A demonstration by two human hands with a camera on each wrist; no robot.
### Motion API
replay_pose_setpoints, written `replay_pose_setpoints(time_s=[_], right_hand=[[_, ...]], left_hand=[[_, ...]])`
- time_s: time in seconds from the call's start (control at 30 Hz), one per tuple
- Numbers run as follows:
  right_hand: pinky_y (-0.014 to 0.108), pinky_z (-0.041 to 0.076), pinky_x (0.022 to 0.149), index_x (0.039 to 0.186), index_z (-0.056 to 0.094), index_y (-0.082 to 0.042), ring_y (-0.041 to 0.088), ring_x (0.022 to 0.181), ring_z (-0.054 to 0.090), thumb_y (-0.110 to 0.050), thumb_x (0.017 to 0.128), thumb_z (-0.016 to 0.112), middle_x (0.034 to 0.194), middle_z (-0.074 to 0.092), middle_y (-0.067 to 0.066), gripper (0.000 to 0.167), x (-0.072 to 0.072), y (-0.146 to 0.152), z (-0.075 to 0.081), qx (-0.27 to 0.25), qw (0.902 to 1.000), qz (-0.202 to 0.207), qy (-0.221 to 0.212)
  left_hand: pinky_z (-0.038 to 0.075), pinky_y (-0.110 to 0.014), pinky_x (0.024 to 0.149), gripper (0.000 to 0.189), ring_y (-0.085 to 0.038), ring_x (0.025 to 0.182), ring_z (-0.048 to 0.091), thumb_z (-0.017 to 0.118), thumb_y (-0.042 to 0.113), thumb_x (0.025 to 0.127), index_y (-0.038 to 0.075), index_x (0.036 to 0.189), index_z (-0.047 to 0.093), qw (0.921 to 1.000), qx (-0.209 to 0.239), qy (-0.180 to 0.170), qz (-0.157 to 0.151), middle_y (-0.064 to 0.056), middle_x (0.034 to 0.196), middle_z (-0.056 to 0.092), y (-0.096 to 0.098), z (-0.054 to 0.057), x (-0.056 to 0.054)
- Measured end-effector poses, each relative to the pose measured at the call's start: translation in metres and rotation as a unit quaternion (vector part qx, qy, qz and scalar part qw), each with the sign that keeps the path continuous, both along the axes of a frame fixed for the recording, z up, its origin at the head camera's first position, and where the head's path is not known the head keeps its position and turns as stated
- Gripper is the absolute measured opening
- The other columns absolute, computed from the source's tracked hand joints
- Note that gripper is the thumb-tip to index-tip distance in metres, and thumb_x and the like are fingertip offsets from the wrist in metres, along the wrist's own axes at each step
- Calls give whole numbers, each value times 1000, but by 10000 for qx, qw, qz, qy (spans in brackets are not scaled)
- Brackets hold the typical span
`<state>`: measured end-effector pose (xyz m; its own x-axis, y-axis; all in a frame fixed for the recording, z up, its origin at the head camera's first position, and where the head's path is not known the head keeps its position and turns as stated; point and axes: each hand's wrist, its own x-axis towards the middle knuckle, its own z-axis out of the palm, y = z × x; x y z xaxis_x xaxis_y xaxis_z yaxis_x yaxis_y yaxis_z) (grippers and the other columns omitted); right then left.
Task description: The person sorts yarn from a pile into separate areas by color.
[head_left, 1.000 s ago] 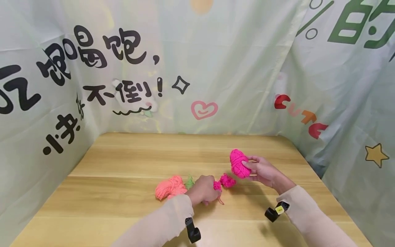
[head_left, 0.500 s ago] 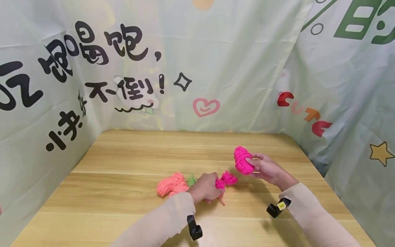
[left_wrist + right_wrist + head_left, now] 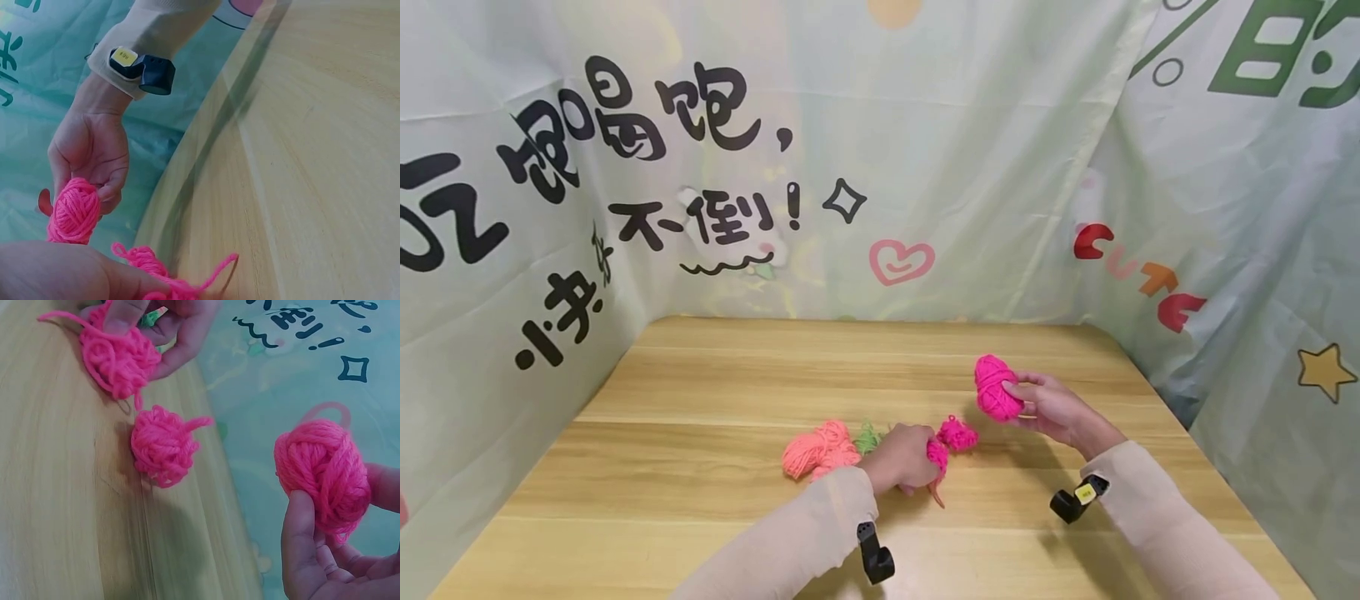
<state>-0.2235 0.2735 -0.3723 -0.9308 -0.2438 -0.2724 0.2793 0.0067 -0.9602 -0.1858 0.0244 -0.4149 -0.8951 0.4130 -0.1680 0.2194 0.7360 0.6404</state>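
My right hand [image 3: 1058, 410] holds a bright pink ball of yarn [image 3: 997, 388] up above the table, thumb on its near side and fingers behind, as the right wrist view shows. Low over the wood, my left hand [image 3: 901, 455] pinches a smaller, looser pink yarn bundle [image 3: 119, 359], from which a strand trails. Between the hands a second small pink yarn bundle [image 3: 958, 433] lies on the table, a short end sticking out of it [image 3: 165, 447]. Part of the left hand's bundle is hidden by its fingers.
Left of my left hand lies a coral-orange skein of yarn [image 3: 816, 450], with a green yarn bundle [image 3: 868, 438] beside it, partly behind the hand. The wooden table [image 3: 700, 375] is bounded by printed cloth walls [image 3: 985, 208] at the back and sides.
The right hand has drawn slightly to the right with the pink yarn ball. The left hand keeps its pink bundle, more of which now shows. The head view has shifted a little.
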Motion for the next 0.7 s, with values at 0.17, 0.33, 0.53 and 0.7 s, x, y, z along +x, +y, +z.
replay_pose_setpoints(time_s=[0.17, 0.33, 0.53, 0.7], right_hand=[[34, 56, 77, 129, 30, 4, 13, 76, 63, -15, 100, 53, 89, 62, 2, 42, -1, 3, 1, 21, 10000, -30, -12], [32, 56, 75, 129, 29, 3, 13, 76, 62, -15, 100, 52, 89, 61, 2, 41, -3, 6, 1, 14, 10000, -83, -51], [30, 56, 73, 129, 27, 4, 13, 74, 63, -14, 101, 52, 89, 60, 3, 41, -5, 10, 2, -1, 9999, -95, -69], [30, 55, 73, 126, 29, 4, 12, 73, 63, -14, 100, 53, 88, 60, 2, 39, -6, 13, 3, 29, 9999, -119, -55]], left_hand=[[40, -22, 36, 15, -11, 39, 49, 69, 7, 84, 6, 96, 60, 9999, 19, -62, -76, -3, 62, 56, 1, 1, -1], [42, -24, 38, 19, -12, 40, 50, 70, 6, 84, 5, 99, 57, 9999, 111, -115, -59, -5, 68, 55, 1, 3, 0], [48, -28, 41, 21, -16, 42, 55, 70, 5, 84, 7, 98, 55, 9993, 303, -203, -38, -5, 71, 56, -1, 6, 0], [52, -31, 44, 24, -19, 47, 60, 71, 5, 84, 7, 101, 54, 9976, 554, -426, 7, -6, 73, 56, 0, 11, -2]])
